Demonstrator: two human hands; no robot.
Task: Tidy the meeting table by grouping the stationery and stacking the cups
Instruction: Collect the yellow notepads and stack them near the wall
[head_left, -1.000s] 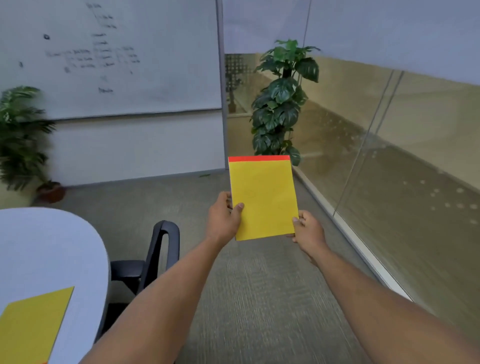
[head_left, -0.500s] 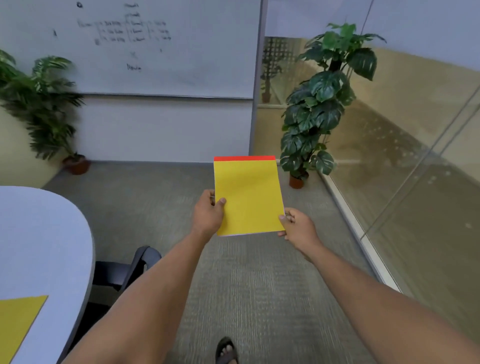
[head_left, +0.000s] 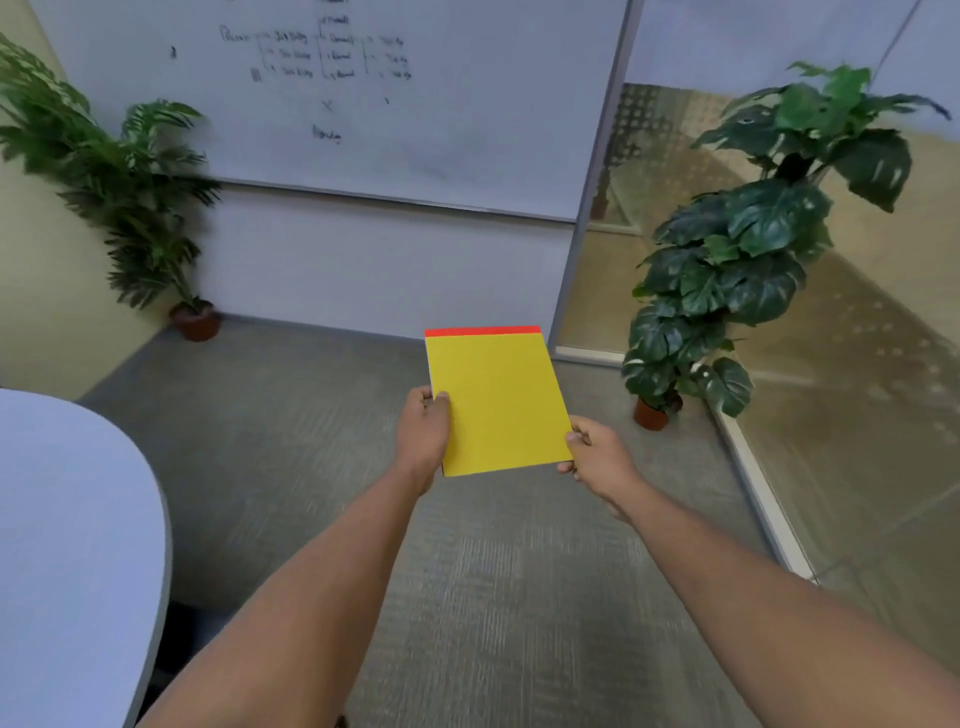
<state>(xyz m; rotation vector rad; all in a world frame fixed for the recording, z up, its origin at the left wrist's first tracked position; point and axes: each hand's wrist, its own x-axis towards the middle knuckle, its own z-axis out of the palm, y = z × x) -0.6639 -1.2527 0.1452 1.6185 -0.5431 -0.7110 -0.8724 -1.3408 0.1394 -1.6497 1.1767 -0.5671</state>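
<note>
Yellow pad (head_left: 496, 402) sits between our hands: left hand (head_left: 423, 434) pinches its left edge, right hand (head_left: 597, 457) grips its bottom right corner.

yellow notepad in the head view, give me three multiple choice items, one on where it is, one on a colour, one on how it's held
1. Where is the yellow notepad?
A. flat on the table
B. in the air above the carpet
C. leaning on the whiteboard

2. What colour is the strip along its top edge?
A. red
B. blue
C. green

3. How is it held?
A. by the left hand alone
B. by nobody
C. by both hands at its lower side edges

Answers:
1 B, it hangs over the carpet, right of the table.
2 A, a red band tops the yellow cover.
3 C, the left hand and the right hand each pinch a side.
</note>
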